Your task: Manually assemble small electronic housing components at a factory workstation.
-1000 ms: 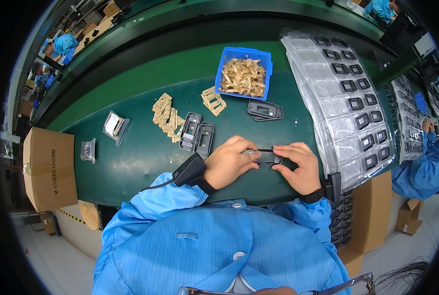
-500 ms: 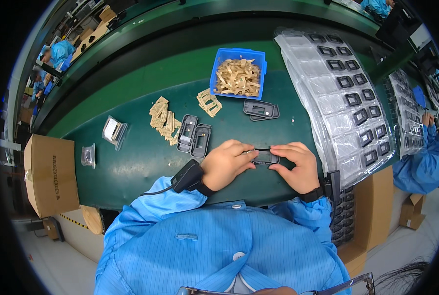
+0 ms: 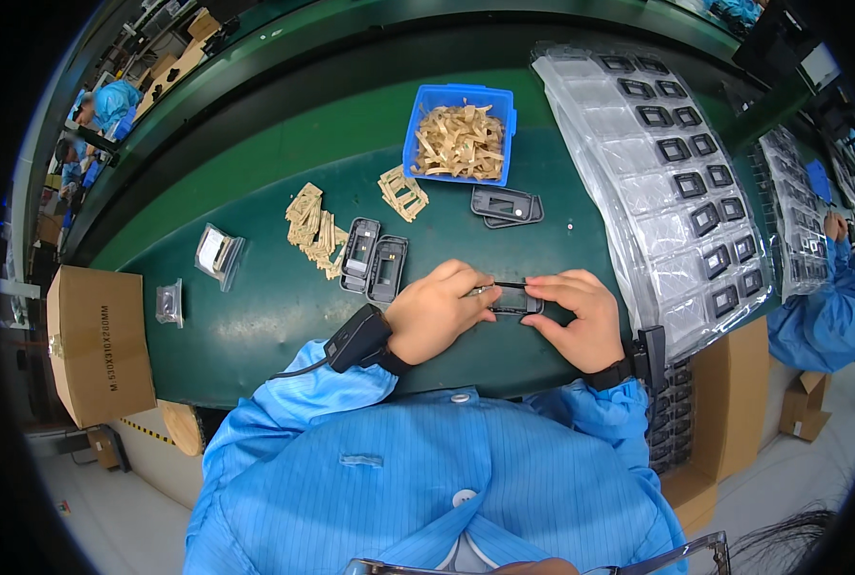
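Between my two hands lies a dark rectangular plastic housing, low over the green table. My left hand pinches its left end, with fingers and thumb closed. The fingers and thumb of my right hand grip its right end. My fingertips hide both ends of the housing. Left of my hands lie two grey plastic housings side by side. Farther off, two more dark housings are stacked. Flat tan frame-shaped pieces form a pile at the left, and several more tan frames lie near the bin.
A blue bin full of tan strips stands at the back. Clear plastic trays with black frames cover the right side. Small plastic bags and a cardboard box are at the left. A co-worker's blue sleeve shows far right.
My left fingers have shifted slightly on the housing's left end. My right hand keeps its grip. The whole view has shifted a little.
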The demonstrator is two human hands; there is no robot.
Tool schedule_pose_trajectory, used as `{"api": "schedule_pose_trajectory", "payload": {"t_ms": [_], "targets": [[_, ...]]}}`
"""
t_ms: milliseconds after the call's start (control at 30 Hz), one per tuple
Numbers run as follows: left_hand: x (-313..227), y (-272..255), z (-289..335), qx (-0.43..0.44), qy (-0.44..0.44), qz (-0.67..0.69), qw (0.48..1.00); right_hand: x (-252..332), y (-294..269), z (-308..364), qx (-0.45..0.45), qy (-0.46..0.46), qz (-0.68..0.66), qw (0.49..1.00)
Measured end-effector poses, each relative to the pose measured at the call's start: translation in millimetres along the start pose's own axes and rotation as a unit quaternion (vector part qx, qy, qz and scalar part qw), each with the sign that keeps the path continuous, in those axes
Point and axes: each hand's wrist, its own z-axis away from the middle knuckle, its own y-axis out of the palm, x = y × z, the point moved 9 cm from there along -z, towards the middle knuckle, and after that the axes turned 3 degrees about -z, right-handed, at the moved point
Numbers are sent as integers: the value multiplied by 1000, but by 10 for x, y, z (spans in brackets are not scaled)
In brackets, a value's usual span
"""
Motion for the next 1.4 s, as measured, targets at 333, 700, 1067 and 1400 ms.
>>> {"api": "schedule_pose_trajectory", "payload": {"t_ms": [333,700,1067,1400], "targets": [[-19,-85,18,-39,5,68,997,-16,2,6,4,9,-12,1000],[-246,26,67,22,118,69,990,-3,-2,7,-3,9,-18,1000],[-130,-142,6,-95,-50,155,982,-143,-37,250,-138,137,-4,981],[204,149,-267,27,-186,243,952,-304,222,291,-89,263,-188,942]]}}
